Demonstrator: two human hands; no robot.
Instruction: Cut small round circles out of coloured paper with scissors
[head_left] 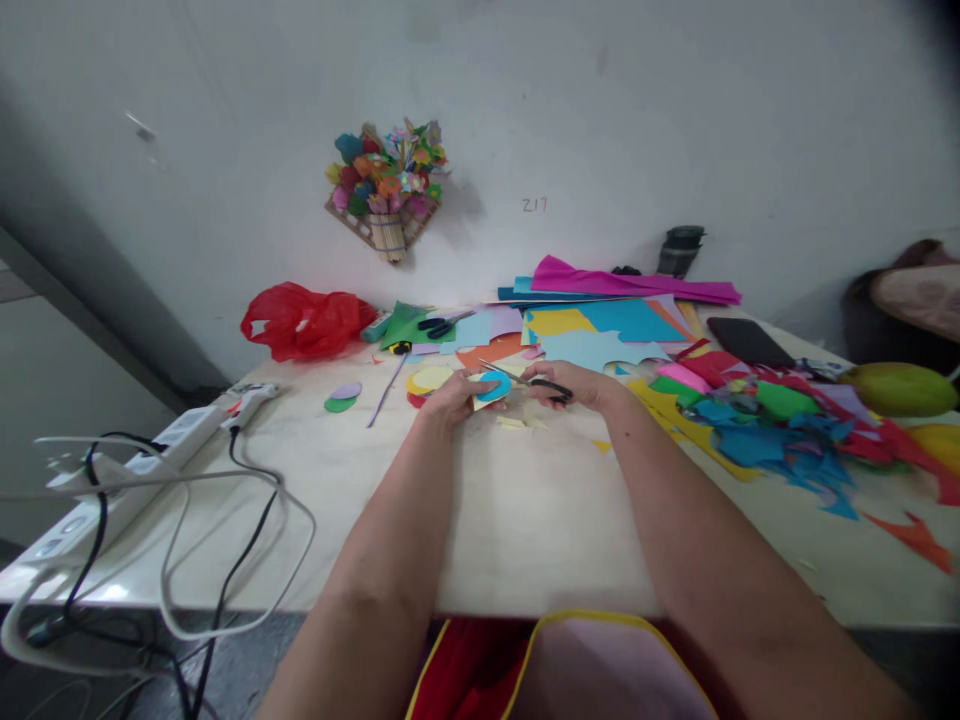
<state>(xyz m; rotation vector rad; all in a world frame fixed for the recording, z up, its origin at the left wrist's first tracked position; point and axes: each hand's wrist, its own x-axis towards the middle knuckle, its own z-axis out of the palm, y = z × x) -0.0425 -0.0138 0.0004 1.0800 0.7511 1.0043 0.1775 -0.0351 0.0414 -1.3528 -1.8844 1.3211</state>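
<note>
My left hand (452, 396) pinches a blue paper circle (493, 387) laid over a pale yellow piece of paper (478, 402). Black-handled scissors (553, 389) are gripped in my right hand (574, 384), their blades pointing left, just above the blue circle. Pale yellow paper circles (433, 379) lie just beyond my left hand, with red and yellow paper showing around them. Small pale scraps (517, 423) are on the table (540, 520) below the two hands.
A white power strip (135, 480) with tangled cables is at the left. A red plastic bag (304, 320) sits at the back left. Coloured sheets (637, 322), a dark phone (750, 342) and a heap of paper scraps (787, 440) lie at the right, beside green-yellow fruit (900, 388).
</note>
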